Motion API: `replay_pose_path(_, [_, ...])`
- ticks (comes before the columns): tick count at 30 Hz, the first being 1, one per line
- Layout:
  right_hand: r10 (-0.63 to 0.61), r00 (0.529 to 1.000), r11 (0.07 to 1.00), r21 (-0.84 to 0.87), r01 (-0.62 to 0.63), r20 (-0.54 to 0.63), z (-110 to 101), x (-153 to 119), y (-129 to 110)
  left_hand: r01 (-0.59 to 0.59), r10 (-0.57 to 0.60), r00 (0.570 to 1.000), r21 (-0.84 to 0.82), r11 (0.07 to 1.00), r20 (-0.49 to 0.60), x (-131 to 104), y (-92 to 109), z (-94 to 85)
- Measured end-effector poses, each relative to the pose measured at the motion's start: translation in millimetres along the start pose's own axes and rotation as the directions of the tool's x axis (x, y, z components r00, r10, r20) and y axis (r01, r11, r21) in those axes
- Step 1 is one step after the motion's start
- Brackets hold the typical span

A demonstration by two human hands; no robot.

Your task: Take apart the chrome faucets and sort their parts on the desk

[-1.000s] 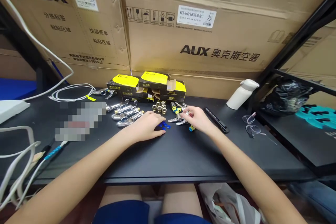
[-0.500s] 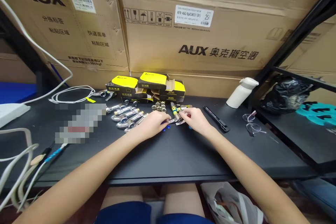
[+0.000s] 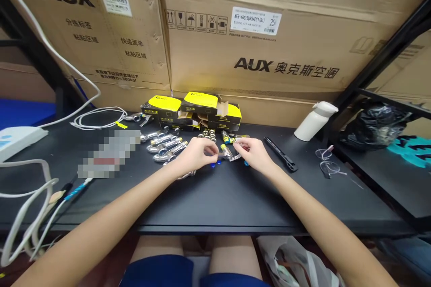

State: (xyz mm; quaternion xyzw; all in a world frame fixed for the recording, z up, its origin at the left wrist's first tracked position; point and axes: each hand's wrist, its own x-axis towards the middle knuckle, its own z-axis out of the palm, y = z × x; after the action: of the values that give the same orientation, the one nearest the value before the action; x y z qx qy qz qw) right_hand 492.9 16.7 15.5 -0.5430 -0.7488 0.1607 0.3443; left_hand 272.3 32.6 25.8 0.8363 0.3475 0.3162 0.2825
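Observation:
Close together over the middle of the desk, both hands work at a small chrome valve [image 3: 226, 151] with a yellow end. My left hand [image 3: 201, 154] is closed, thumb and fingers pinching the valve's flat silver lever from the left. On the other side, my right hand [image 3: 253, 154] is closed round a slim screwdriver-like tool, mostly hidden by the fingers, with a bit of red showing. Behind the valve lies another fitting with yellow and blue parts [image 3: 227, 137]. Small blue caps [image 3: 215, 164] lie just below the left fingertips.
Several chrome fittings [image 3: 164, 154] lie left of my hands, with brass-coloured nuts [image 3: 209, 133] behind. Yellow-and-black boxes [image 3: 199, 103] are stacked against large cartons [image 3: 286, 45]. A black cutter [image 3: 281, 154], white bottle [image 3: 314, 121] and glasses [image 3: 328, 161] are on the right; cables [image 3: 97, 119] lie left.
The view has shifted slightly. My left hand has opened its grip a little wider, and the valve with the yellow end now shows between my hands, apart from the fitting behind it.

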Motion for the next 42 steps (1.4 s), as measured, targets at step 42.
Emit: replay_pose_path(42, [-0.289,0.932,0.925,0.188,0.331,-0.22,1.0,-17.9,-24.3,0.177,-0.261,0.964,-0.625,0.761,-0.045,4.1,-1.2,2.7])
